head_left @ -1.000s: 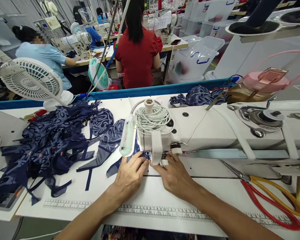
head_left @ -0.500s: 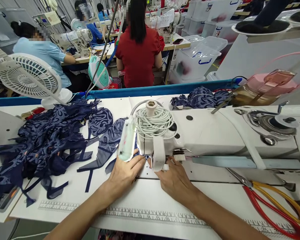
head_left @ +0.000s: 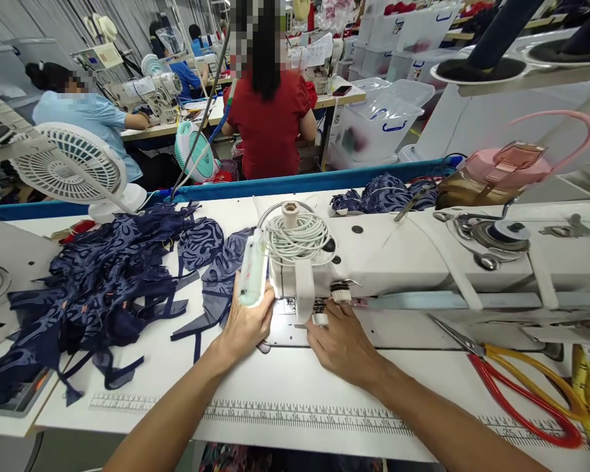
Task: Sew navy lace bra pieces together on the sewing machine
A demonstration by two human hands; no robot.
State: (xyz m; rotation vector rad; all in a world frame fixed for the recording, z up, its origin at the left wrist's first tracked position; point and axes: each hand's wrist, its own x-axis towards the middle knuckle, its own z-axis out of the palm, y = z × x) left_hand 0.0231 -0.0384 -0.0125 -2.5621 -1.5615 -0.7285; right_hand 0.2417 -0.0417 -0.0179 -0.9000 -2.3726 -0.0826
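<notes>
My left hand point(head_left: 246, 322) is at the left of the sewing machine head point(head_left: 299, 262). Its thumb side shows beside a mint-green tray point(head_left: 253, 270), which hides most fingers. The rounded edge of a dark piece point(head_left: 264, 347) peeks out under this hand. Just left of it lies a navy patterned fabric piece point(head_left: 219, 275) with sheer ends. My right hand point(head_left: 341, 341) rests on the machine bed, right of the presser foot point(head_left: 289, 305). Its fingers are bent, and the tips are hidden by the machine head. Whether either hand holds anything cannot be made out.
A heap of navy fabric pieces point(head_left: 108, 282) covers the table's left. Orange-and-red-handled scissors point(head_left: 526, 387) and a yellow tape measure point(head_left: 586, 400) lie at right. A white fan point(head_left: 69, 162) stands at back left, a pink-lidded bottle point(head_left: 496, 174) at back right. Co-workers sit beyond.
My left hand has drawn left, away from the needle area, to beside the tray. The metal plate under the presser foot now shows. The right hand stays near the foot; the view has shifted slightly.
</notes>
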